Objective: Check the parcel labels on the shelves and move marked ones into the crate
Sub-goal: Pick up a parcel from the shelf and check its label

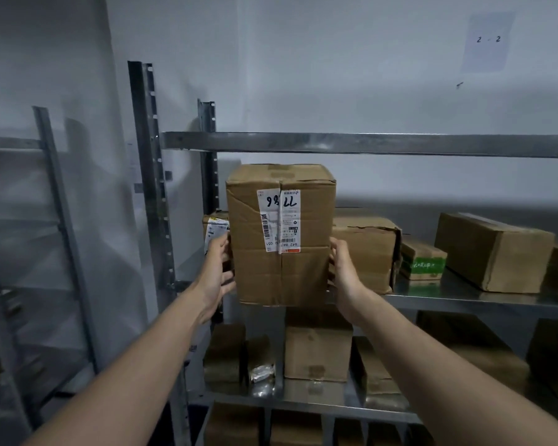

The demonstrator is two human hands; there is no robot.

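A tall brown cardboard box [281, 252] stands out at the front lip of the grey metal shelf [464, 297], its bottom edge hanging past that lip. Its white shipping label [279, 220] faces the camera upside down. The left hand [218, 272] grips the box's left side and the right hand [345, 275] grips its right side, so the box is clamped between them. Above the box there is a narrow gap under the steel crossbeam [335, 144]. Just right of the box a squat brown carton [368, 252] crowds the right hand. Behind the left hand sits a small labelled parcel [215, 228], close to the slotted upright post [155, 188].
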